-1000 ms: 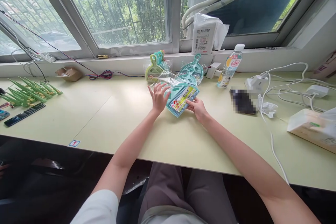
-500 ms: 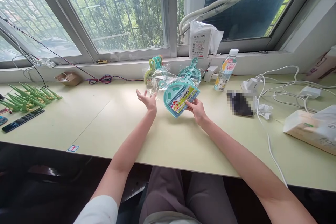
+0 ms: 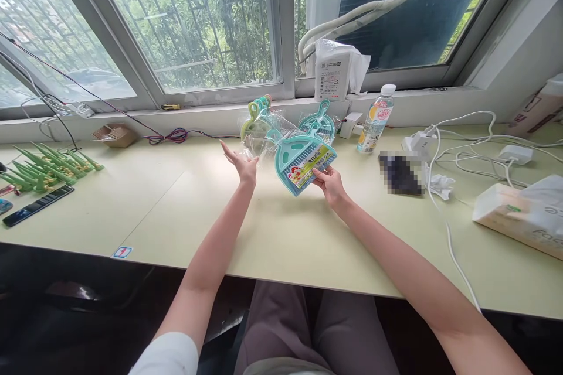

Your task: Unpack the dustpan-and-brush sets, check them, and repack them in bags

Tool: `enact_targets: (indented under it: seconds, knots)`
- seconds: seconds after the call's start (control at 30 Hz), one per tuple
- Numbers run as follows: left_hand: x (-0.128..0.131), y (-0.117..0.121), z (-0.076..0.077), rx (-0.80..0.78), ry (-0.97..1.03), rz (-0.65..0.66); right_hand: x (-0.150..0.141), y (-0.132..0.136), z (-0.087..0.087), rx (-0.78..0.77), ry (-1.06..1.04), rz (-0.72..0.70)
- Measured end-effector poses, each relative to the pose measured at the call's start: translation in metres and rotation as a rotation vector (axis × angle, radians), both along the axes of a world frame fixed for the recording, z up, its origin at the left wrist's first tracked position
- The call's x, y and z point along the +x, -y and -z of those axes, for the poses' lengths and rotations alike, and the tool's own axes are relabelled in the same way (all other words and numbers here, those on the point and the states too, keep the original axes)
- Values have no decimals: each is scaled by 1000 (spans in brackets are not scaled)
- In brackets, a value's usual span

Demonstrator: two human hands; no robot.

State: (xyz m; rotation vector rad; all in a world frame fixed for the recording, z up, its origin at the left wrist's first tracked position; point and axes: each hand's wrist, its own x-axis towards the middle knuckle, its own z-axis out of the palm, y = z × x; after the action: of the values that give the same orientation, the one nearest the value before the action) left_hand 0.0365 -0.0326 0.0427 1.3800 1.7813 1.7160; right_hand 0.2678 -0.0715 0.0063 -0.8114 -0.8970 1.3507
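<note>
My right hand (image 3: 329, 183) grips the lower edge of a teal mini dustpan-and-brush set (image 3: 300, 159) with a yellow label, holding it tilted above the pale green table (image 3: 281, 228). My left hand (image 3: 241, 162) is palm-up with fingers spread, touching a clear plastic bag (image 3: 263, 132) just left of the set. Behind them, more green and teal dustpan sets (image 3: 259, 112) lean against the window ledge, and another teal set (image 3: 320, 120) stands behind the held one.
A drink bottle (image 3: 374, 120), a dark phone (image 3: 399, 173), crumpled paper, white chargers and cables (image 3: 466, 146) and a tissue pack (image 3: 519, 217) lie at right. Green plastic sticks (image 3: 48, 165), a dark ruler and a small cardboard box (image 3: 115, 135) lie at left.
My left hand came off the dustpan set, turned palm-up and moved left to the clear bag. My right hand lifted the set off the table and tilted it.
</note>
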Motion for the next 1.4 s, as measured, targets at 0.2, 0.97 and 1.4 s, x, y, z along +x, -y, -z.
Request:
enact_targets:
  seconds: [0.2,0.97,1.4]
  knots:
    - [-17,-1,-13,248,98,27,0,-1,1,-26,-11,10]
    - [-36,-3,-2,-248,208,771,6,-2,-1,9,48,34]
    - [-12,-1,6,-185,564,880,6,-2,-5,38,48,-81]
